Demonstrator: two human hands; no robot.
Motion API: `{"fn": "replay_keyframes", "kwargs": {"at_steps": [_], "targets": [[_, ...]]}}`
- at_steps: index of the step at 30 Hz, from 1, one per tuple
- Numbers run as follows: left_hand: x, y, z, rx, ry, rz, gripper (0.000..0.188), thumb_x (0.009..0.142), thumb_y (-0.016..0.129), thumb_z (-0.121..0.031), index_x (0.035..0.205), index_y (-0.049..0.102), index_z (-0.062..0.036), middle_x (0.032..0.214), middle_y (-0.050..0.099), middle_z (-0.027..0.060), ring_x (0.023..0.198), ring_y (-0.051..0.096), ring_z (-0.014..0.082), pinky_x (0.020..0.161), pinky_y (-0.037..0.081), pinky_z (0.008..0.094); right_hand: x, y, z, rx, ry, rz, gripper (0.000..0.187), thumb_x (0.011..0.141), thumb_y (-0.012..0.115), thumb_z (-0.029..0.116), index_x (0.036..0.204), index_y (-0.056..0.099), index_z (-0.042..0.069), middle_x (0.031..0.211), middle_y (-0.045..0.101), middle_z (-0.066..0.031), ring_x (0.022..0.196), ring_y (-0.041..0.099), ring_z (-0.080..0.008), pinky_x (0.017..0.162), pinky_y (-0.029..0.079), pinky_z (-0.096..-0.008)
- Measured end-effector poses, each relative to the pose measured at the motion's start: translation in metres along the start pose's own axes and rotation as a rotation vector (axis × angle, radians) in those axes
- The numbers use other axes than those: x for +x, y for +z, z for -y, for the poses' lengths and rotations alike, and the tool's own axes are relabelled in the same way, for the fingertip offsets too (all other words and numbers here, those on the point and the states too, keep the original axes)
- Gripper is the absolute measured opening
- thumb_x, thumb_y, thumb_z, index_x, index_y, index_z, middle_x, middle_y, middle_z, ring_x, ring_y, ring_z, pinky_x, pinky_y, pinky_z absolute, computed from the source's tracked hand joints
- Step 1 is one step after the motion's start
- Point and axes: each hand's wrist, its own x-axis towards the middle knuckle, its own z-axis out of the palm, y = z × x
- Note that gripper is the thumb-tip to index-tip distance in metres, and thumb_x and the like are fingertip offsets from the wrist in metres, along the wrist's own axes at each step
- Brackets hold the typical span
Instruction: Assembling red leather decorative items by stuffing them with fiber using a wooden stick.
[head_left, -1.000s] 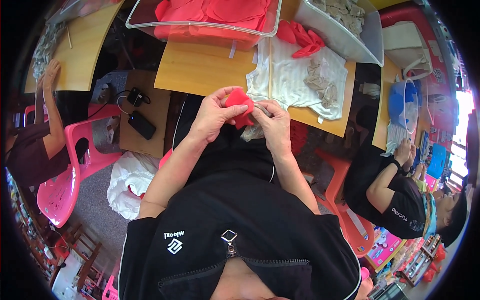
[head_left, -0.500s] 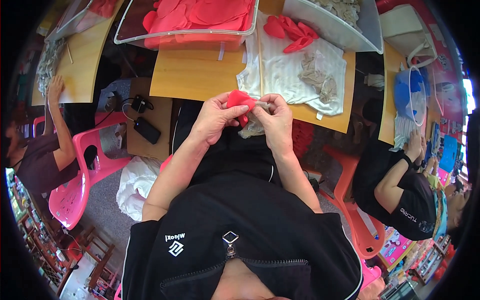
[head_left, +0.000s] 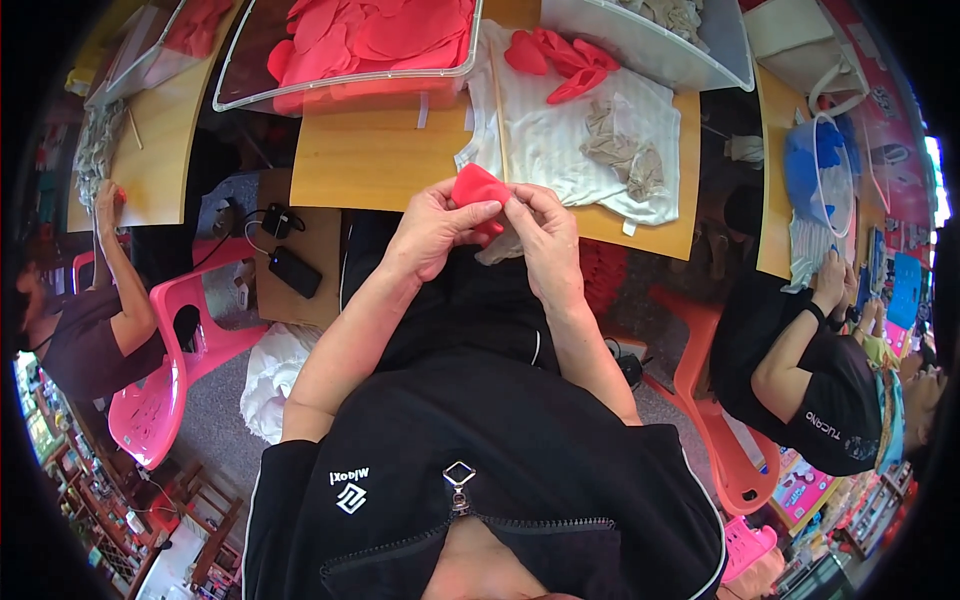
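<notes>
A small red felt piece (head_left: 473, 186) is pinched between both of my hands just in front of the wooden table's (head_left: 385, 160) near edge. My left hand (head_left: 432, 230) grips its lower left side. My right hand (head_left: 543, 226) holds its right side, with a bit of pale beige stuffing (head_left: 497, 246) showing under the fingers. On the table beyond lies a white striped cloth (head_left: 560, 140) bearing several red felt pieces (head_left: 558, 58) and a clump of beige stuffing (head_left: 620, 155).
A clear plastic bin (head_left: 350, 50) full of red felt pieces stands at the back left, a white tray (head_left: 650, 40) at the back right. Pink chair (head_left: 165, 370) and a person to my left; another seated person (head_left: 810, 380) and an orange chair (head_left: 715, 420) to my right.
The red piece has been turned and spread between my fingers, showing a broader flat face. Both hands stay together at the same spot.
</notes>
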Motion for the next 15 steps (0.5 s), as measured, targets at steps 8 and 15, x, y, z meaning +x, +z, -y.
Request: {"fn": "replay_keyframes", "kwargs": {"at_steps": [8,15], "targets": [[0.002,-0.003,0.003,-0.055,0.037,-0.036,0.025,0.083,0.070,-0.011,0.105,0.062,-0.0041,0.091,0.066,0.0044,0.074,0.064,0.0104,0.062,0.053,0.0218,0.000,0.003,0.007,0.368,0.167,-0.017,0.017,0.084,0.064,0.000,0.100,0.062,-0.005,0.096,0.065,-0.0088,0.086,0.062,-0.0114,0.075,0.050,-0.0226],[0.003,-0.006,0.002,-0.157,-0.024,-0.011,0.024,0.084,0.068,-0.011,0.106,0.062,-0.0032,0.095,0.065,0.0042,0.079,0.063,0.0096,0.066,0.053,0.0223,-0.005,0.013,-0.004,0.261,0.047,-0.013,0.018,0.086,0.064,0.005,0.102,0.063,-0.005,0.108,0.054,-0.0082,0.077,0.062,-0.0120,0.074,0.050,-0.0224]]}}
